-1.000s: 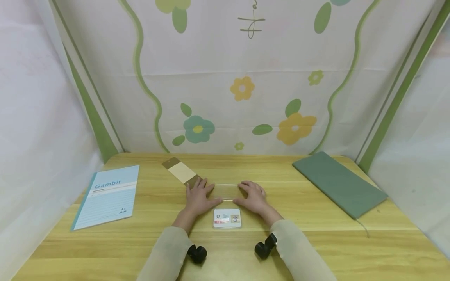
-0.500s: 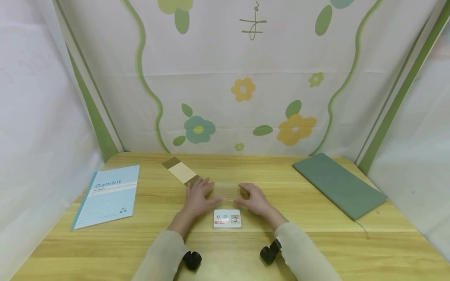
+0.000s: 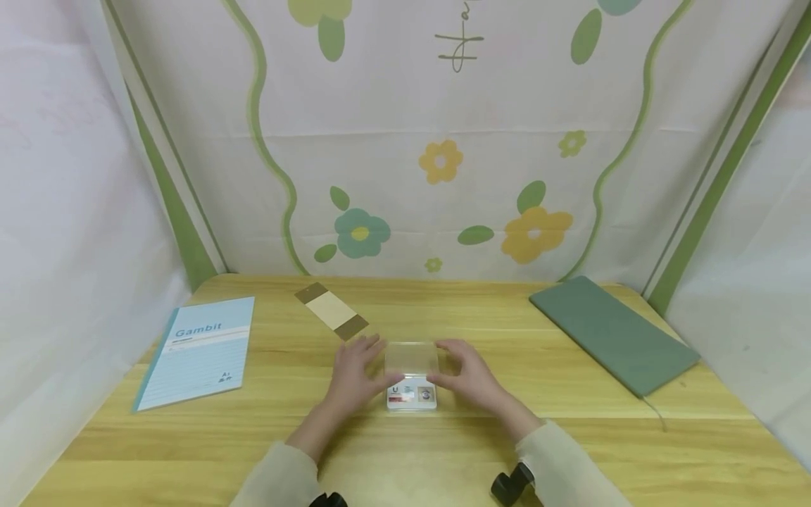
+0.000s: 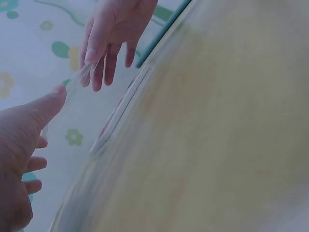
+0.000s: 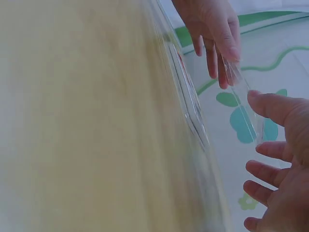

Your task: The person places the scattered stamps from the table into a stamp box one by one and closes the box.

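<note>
A clear plastic lid (image 3: 412, 358) is held up between both hands at the middle of the table. My left hand (image 3: 356, 372) pinches its left edge between thumb and fingers. On the opposite edge, my right hand (image 3: 472, 375) grips it the same way. In both wrist views the lid (image 5: 245, 104) is raised off the tabletop, its other fingers spread loosely below. A flat white case (image 3: 412, 396) with printed labels lies on the table, close below the lid and partly overlapped by it in the head view.
A light blue notebook (image 3: 198, 352) lies at the left, and a brown and cream card (image 3: 331, 311) behind my left hand. At the right is a dark green notebook (image 3: 614, 334). A floral curtain (image 3: 437, 91) hangs behind the wooden table (image 3: 190, 458).
Both hands have lifted the clear lid off the table and brought it nearer to me, toward the white case. The case and notebooks have stayed put.
</note>
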Demonstrator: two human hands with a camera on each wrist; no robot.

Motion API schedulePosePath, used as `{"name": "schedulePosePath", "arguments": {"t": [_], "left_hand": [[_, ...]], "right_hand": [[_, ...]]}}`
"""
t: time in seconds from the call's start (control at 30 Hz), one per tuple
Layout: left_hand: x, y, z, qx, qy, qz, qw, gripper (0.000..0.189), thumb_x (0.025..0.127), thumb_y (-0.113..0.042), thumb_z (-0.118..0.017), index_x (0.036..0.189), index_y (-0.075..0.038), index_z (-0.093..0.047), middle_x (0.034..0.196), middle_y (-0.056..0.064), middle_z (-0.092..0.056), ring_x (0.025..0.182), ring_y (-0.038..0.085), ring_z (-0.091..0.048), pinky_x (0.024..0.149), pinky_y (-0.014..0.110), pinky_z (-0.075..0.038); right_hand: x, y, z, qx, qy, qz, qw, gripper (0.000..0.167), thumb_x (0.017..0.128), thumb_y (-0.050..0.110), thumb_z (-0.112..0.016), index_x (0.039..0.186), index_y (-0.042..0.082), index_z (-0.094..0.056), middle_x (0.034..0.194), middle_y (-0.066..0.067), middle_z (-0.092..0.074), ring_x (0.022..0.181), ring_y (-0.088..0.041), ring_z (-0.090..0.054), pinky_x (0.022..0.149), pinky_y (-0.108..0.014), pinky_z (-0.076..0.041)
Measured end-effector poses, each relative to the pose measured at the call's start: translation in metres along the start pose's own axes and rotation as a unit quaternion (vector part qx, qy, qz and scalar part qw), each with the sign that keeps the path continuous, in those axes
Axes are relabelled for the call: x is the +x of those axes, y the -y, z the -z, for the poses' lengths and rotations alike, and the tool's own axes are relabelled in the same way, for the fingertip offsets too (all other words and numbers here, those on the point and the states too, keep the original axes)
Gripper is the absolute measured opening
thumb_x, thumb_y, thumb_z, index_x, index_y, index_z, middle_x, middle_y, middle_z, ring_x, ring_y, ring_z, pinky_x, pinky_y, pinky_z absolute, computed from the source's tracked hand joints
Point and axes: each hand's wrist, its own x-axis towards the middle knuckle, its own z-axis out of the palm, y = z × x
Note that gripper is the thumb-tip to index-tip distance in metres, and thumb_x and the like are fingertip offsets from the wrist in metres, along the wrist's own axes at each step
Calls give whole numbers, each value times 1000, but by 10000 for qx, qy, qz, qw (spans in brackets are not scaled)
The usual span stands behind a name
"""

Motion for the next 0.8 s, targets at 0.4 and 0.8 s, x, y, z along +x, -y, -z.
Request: {"name": "schedulePosePath", "arguments": {"t": [0.4,0.8], "left_hand": [[-28,-8,-5,90,136,244,9996,71,67,-55,-61,115,-3,-54,126,15,-42,118,34,-30,92,61,-8],[-33,-6,-9,453,307,227,9982,67,65,-56,-62,113,-10,-56,121,15,-46,115,33,-34,91,62,-9]], "right_hand": [[-25,-7,-9,-252,-7,223,9994,61,67,32,-73,116,3,-52,117,-11,-49,110,-29,-40,92,-48,-26],[-31,-13,-15,-1006,-83,232,9946,60,63,36,-74,113,9,-56,117,-7,-50,111,-31,-37,93,-53,-17]]}}
